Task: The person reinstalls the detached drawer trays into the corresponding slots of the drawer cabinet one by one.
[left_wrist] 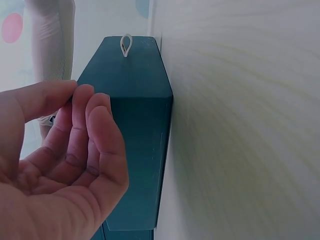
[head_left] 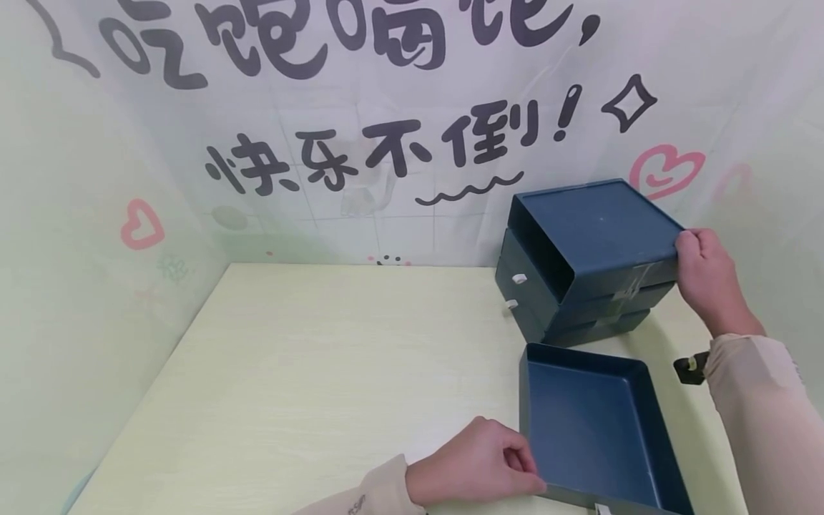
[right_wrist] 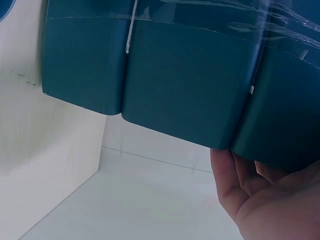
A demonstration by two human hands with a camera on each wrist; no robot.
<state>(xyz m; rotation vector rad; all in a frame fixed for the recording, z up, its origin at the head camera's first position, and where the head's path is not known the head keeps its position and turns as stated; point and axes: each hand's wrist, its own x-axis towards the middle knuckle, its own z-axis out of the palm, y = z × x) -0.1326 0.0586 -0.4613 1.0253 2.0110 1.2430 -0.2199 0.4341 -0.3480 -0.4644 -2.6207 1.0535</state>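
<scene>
A dark blue stack of drawers [head_left: 608, 232] stands at the table's back right, its top compartment hollow and facing left-front. White loop pulls stick out of the two lower drawer fronts. My right hand [head_left: 708, 279] grips the stack's upper rear corner; in the right wrist view the fingers [right_wrist: 225, 172] curl behind the casing [right_wrist: 185, 80]. In front of the stack lies a pulled-out, bare drawer [head_left: 586, 422]. My left hand [head_left: 479, 461] pinches its rim near the front left corner, thumb against fingertips. The drawer's white loop [left_wrist: 126, 46] shows in the left wrist view.
The pale wooden table [head_left: 322, 372] spreads out left of the drawer. Behind it hangs a white printed curtain [head_left: 386, 222] with dark lettering and pink hearts. Clear tape [head_left: 627, 286] crosses the stack's side. A small black device [head_left: 692, 368] sits at the right sleeve.
</scene>
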